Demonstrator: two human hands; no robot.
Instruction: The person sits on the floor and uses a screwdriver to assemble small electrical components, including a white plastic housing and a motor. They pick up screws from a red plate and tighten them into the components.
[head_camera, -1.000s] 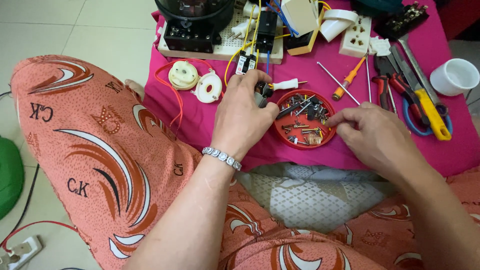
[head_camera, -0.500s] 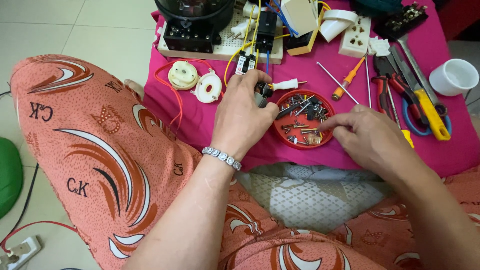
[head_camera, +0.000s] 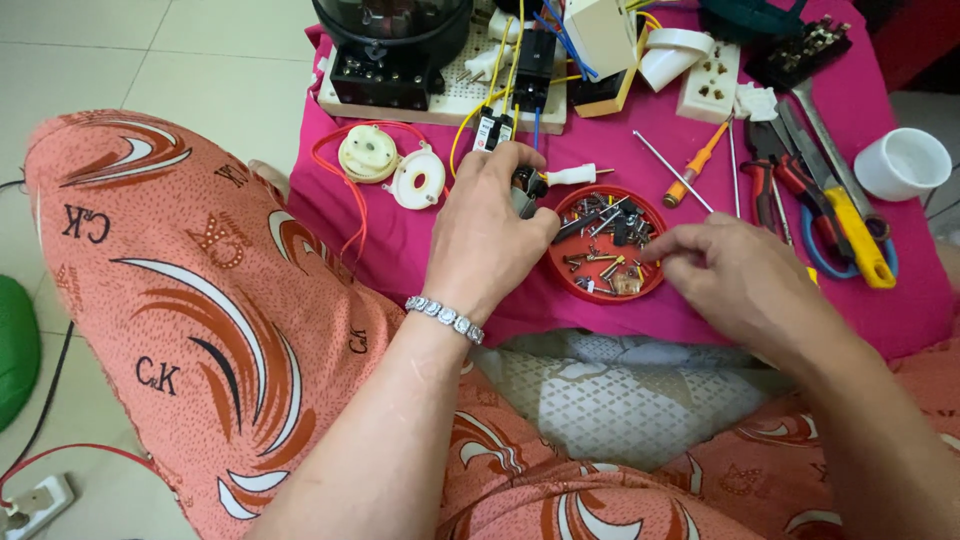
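Red dish (head_camera: 563, 262) of small screws: my right hand (head_camera: 735, 275) pinches inside it; my left hand (head_camera: 490, 225) beside it grips a small dark part (head_camera: 527, 190).

- There is one view only, from a camera on the person's head, so no second view shares the scene.
- It looks steeply down and a little forward, over the lap to the pink cloth (head_camera: 880, 320) in the upper half of the frame.
- It is near: both forearms enter from the bottom edge.
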